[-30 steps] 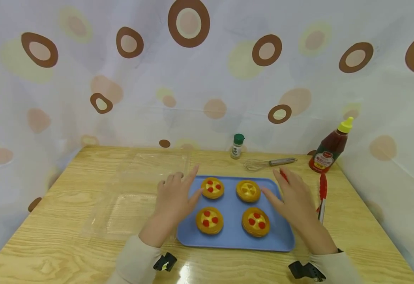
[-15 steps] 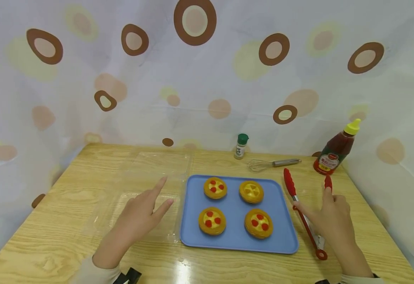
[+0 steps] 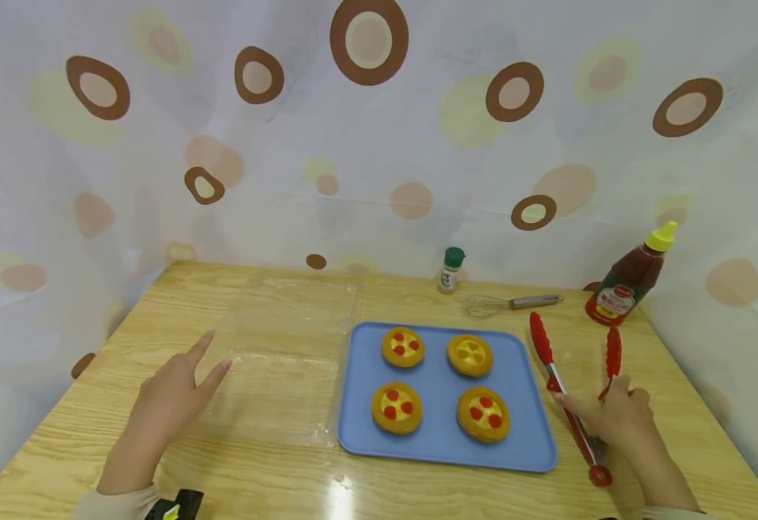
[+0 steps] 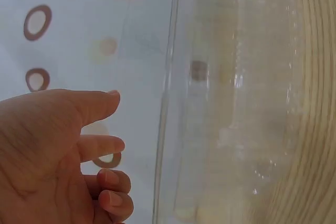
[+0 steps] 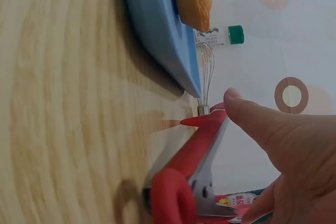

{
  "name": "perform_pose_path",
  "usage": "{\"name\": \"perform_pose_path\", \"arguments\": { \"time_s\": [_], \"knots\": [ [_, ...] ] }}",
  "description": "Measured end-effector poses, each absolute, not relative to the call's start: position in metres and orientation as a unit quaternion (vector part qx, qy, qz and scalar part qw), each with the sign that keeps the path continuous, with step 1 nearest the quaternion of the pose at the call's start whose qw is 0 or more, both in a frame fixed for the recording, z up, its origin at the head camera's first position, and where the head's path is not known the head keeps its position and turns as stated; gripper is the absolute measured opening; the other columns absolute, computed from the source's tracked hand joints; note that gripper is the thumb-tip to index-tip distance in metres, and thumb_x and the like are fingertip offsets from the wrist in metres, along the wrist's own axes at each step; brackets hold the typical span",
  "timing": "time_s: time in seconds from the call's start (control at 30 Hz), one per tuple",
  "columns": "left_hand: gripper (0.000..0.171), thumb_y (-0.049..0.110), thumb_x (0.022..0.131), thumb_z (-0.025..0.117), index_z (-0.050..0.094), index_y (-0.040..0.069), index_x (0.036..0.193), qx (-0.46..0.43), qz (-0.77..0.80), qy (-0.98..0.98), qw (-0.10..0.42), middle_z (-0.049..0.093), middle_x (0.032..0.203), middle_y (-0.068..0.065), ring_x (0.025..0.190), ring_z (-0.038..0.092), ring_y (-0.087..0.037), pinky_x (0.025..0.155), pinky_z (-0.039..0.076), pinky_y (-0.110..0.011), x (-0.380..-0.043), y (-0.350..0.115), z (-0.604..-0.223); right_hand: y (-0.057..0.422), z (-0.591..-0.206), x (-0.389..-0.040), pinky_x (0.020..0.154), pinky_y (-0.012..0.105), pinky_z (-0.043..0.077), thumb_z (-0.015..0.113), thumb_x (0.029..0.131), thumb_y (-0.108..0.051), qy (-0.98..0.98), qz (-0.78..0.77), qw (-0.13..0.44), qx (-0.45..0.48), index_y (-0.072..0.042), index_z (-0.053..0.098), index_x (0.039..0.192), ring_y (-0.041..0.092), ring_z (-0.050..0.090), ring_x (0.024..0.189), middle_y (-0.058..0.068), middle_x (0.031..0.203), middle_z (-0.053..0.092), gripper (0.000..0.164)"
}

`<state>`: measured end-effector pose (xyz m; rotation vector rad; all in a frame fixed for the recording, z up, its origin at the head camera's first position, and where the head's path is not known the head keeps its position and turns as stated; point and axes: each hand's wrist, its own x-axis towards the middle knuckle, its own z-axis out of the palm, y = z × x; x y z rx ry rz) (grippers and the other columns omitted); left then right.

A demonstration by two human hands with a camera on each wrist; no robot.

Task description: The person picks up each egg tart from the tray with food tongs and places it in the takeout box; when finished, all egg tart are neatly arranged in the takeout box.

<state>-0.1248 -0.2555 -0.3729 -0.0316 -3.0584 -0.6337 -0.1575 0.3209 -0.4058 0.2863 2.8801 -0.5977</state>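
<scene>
Red tongs beside blue tray; right hand spread over them; left hand spread near clear container.

Green-capped shaker stands by spotted backdrop. Whisk lies between it and yellow-capped sauce bottle.

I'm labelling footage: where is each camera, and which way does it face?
Head: on the head, facing forward and down at the blue tray; left hand and right hand show.
Left wrist: on that wrist, facing the clear plastic container and backdrop; left hand shows.
Right wrist: on that wrist, facing the red tongs and tray; right hand shows.
Head and right wrist share the tongs.
</scene>
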Motion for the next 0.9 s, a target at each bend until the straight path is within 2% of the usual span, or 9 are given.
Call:
{"name": "perform_pose_path", "arguments": {
  "time_s": [0.1, 0.17, 0.3, 0.37, 0.47, 0.7, 0.9],
  "knots": [
    [0.073, 0.052, 0.097, 0.04, 0.029, -0.001, 0.146, -0.004, -0.216, -0.976, -0.016, 0.057, 0.105, -0.029, 0.078, 0.058, -0.033, 0.054, 0.045, -0.04, -0.128, -0.274, -0.378, 0.323, -0.41, -0.16, 0.079, 0.065, 0.043, 0.057, 0.081, -0.066, 0.966, -0.214, 0.109, 0.095, 0.035, 0.01, 0.123, 0.066, 0.037, 0.099, 0.052, 0.106, 0.025, 0.119],
    [0.073, 0.051, 0.097, 0.04, 0.029, -0.002, 0.146, -0.001, -0.235, -0.971, -0.04, 0.058, 0.086, -0.021, 0.065, 0.053, -0.025, 0.052, 0.042, -0.037, -0.129, -0.285, -0.381, 0.324, -0.412, -0.161, 0.078, 0.065, 0.044, 0.058, 0.08, -0.065, 0.965, -0.219, 0.109, 0.093, 0.035, 0.009, 0.123, 0.066, 0.038, 0.099, 0.053, 0.106, 0.025, 0.12],
    [0.067, 0.045, 0.099, 0.042, 0.03, -0.001, 0.146, -0.01, -0.283, -0.956, -0.083, 0.046, 0.067, -0.006, 0.052, 0.039, -0.017, 0.05, 0.037, -0.034, -0.13, -0.302, -0.387, 0.323, -0.413, -0.163, 0.081, 0.065, 0.043, 0.061, 0.08, -0.063, 0.967, -0.218, 0.1, 0.091, 0.036, 0.008, 0.122, 0.066, 0.039, 0.101, 0.053, 0.107, 0.027, 0.12],
    [0.064, 0.042, 0.099, 0.045, 0.031, 0.001, 0.147, -0.016, -0.311, -0.946, -0.093, 0.043, 0.066, -0.004, 0.051, 0.035, -0.015, 0.049, 0.036, -0.031, -0.131, -0.308, -0.391, 0.323, -0.415, -0.163, 0.082, 0.064, 0.043, 0.062, 0.08, -0.062, 0.967, -0.217, 0.097, 0.089, 0.036, 0.008, 0.121, 0.066, 0.04, 0.1, 0.054, 0.106, 0.028, 0.119],
    [0.062, 0.037, 0.098, 0.049, 0.031, 0.003, 0.147, -0.035, -0.35, -0.932, -0.088, 0.043, 0.068, -0.002, 0.051, 0.035, -0.013, 0.049, 0.036, -0.029, -0.133, -0.313, -0.399, 0.323, -0.417, -0.162, 0.08, 0.064, 0.044, 0.062, 0.08, -0.061, 0.968, -0.217, 0.091, 0.088, 0.037, 0.009, 0.121, 0.065, 0.042, 0.099, 0.054, 0.105, 0.03, 0.119],
    [0.057, 0.025, 0.098, 0.052, 0.032, 0.002, 0.146, -0.077, -0.446, -0.89, -0.051, 0.035, 0.057, 0.005, 0.045, 0.029, -0.007, 0.044, 0.035, -0.029, -0.137, -0.317, -0.417, 0.324, -0.421, -0.161, 0.075, 0.06, 0.047, 0.061, 0.08, -0.063, 0.966, -0.224, 0.086, 0.098, 0.037, 0.012, 0.122, 0.058, 0.048, 0.093, 0.05, 0.103, 0.036, 0.118],
    [0.052, 0.022, 0.099, 0.052, 0.037, -0.002, 0.143, -0.078, -0.521, -0.849, -0.028, 0.03, 0.052, 0.007, 0.041, 0.023, -0.008, 0.037, 0.028, -0.028, -0.145, -0.313, -0.431, 0.321, -0.419, -0.16, 0.073, 0.058, 0.048, 0.062, 0.08, -0.062, 0.97, -0.211, 0.063, 0.099, 0.035, 0.021, 0.121, 0.053, 0.052, 0.088, 0.048, 0.101, 0.041, 0.113]
  ]
}}
